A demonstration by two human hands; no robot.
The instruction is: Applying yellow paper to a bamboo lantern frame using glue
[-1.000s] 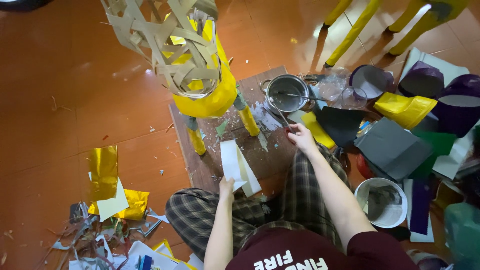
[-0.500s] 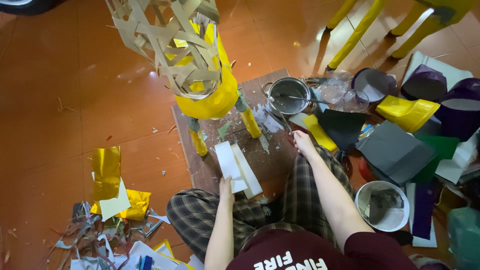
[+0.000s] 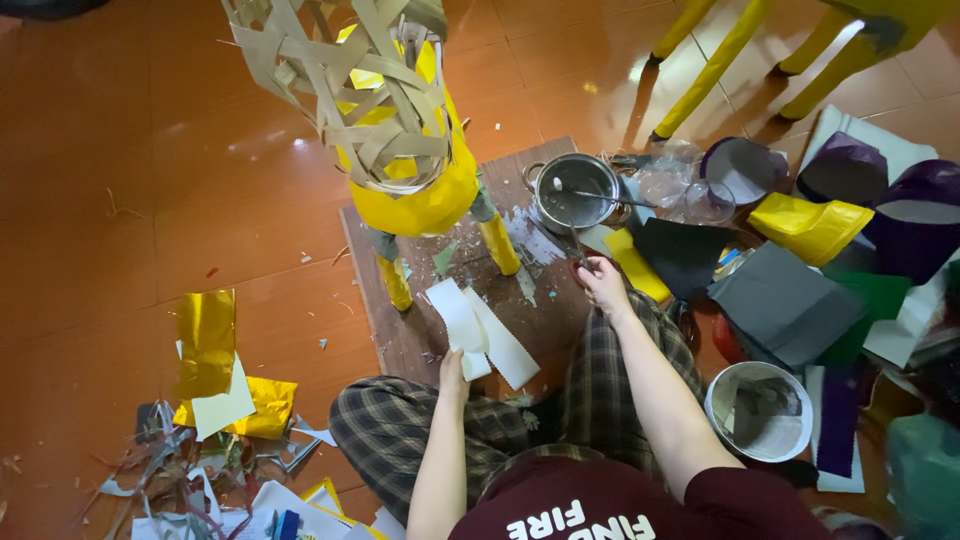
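Observation:
My left hand (image 3: 452,370) holds white paper strips (image 3: 478,328) by their near end, over a brown wooden board (image 3: 400,330). My right hand (image 3: 603,280) rests at the board's right edge, fingers pinched on the end of a thin dark stick (image 3: 560,238) that points toward a steel pot (image 3: 578,190). On the board stands a figure with a yellow paper body (image 3: 420,200), a frame of woven cardboard strips (image 3: 350,80) and yellow-wrapped legs (image 3: 500,245). My legs in checked trousers are crossed below the board.
Sheets of black, grey, yellow, purple and green paper (image 3: 790,300) lie at the right, with a white bowl (image 3: 760,410). Gold foil and paper scraps (image 3: 215,380) litter the orange tile floor at the left. Yellow chair legs (image 3: 710,70) stand behind.
The view has shifted slightly. Both hands stay almost where they were, the left still holding the white strips and the right beside the pot.

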